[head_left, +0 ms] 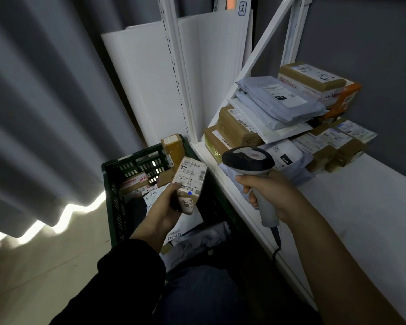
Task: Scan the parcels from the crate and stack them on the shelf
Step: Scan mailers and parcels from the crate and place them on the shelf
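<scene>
Now, left hand [165, 206] holds parcel [189, 179], right hand [271, 192] scanner [247, 160].

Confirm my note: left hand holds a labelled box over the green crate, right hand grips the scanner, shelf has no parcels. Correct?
No. The head view shows the shelf holds a pile of parcels. The rest stands: left hand holds the labelled box over the green crate, right hand grips the scanner.

Left, on the floor [45, 266]: crate [110, 174], loose parcels [136, 182] lying in it, just beside the shelf [373, 219] at right. At the shelf's far end, stacked parcels [279, 106]. Above the crate, left hand [165, 209] grips a single parcel [190, 179] — right hand [270, 193] grips scanner [247, 159] over the shelf's front edge.
</scene>
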